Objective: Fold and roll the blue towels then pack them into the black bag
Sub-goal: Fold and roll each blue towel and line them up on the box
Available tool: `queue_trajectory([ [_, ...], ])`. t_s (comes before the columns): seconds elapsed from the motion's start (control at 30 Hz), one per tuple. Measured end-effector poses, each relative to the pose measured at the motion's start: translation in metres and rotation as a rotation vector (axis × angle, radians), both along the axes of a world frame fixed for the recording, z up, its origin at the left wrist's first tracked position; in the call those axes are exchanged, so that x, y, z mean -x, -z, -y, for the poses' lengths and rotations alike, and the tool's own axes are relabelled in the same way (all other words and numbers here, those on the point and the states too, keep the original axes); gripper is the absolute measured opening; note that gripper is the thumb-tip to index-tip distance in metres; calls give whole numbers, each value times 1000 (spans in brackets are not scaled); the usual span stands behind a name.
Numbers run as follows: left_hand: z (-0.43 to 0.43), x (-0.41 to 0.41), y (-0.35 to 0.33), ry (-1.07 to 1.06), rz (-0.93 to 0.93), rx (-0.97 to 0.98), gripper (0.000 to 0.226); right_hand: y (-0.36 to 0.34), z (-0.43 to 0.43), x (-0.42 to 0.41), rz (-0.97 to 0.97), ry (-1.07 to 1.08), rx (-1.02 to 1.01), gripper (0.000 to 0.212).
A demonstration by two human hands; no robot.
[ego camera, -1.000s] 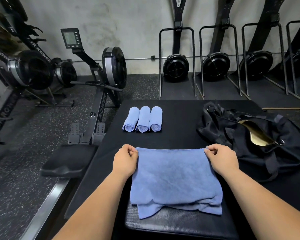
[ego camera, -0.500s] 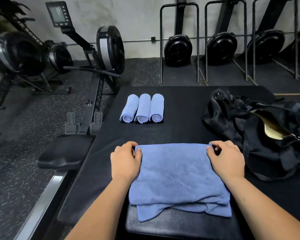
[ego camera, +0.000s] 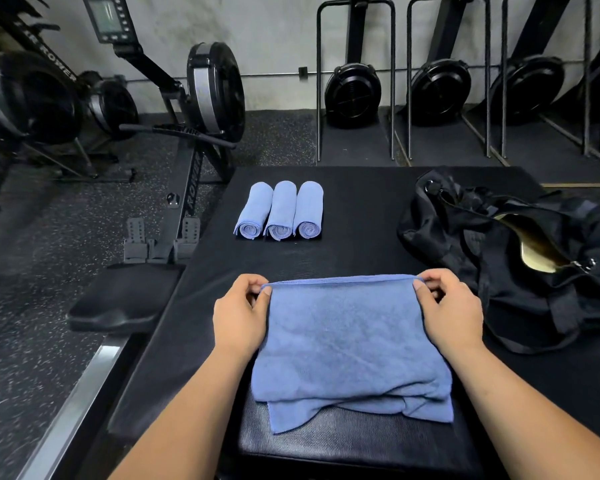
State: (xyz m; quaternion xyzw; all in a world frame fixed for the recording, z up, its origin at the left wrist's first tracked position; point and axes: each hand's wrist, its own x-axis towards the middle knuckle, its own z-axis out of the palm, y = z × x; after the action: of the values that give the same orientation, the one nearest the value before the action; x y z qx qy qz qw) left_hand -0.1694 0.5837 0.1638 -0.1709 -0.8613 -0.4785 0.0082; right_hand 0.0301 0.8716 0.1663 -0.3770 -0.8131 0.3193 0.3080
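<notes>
A folded blue towel (ego camera: 350, 344) lies flat on the black mat (ego camera: 357, 247) in front of me, its near end hanging onto a black padded seat. My left hand (ego camera: 239, 313) pinches its far left corner and my right hand (ego camera: 447, 310) pinches its far right corner, lifting the far edge slightly. Three rolled blue towels (ego camera: 281, 211) lie side by side farther back on the mat. The black bag (ego camera: 510, 271) sits at the right, unzipped, with a tan lining showing.
A rowing machine (ego camera: 187, 140) with seat and footrests stands left of the mat. Several upright rowers (ego camera: 440, 84) are stored against the back wall. Speckled rubber floor lies to the left.
Both hands shifted from resting on the towel's far corners to pinching them, and the far edge is now raised a little. The view tilted downward and closer.
</notes>
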Motion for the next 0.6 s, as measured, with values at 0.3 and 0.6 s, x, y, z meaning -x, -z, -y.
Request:
queue_trajectory([
  [0.3,2,8,-1,53,101,31,8,-3,-11,-4,-72,-76,225,22],
  [0.6,13,17,-23,172,147,11,7,-37,-16,-10,-48,-151,448,8],
])
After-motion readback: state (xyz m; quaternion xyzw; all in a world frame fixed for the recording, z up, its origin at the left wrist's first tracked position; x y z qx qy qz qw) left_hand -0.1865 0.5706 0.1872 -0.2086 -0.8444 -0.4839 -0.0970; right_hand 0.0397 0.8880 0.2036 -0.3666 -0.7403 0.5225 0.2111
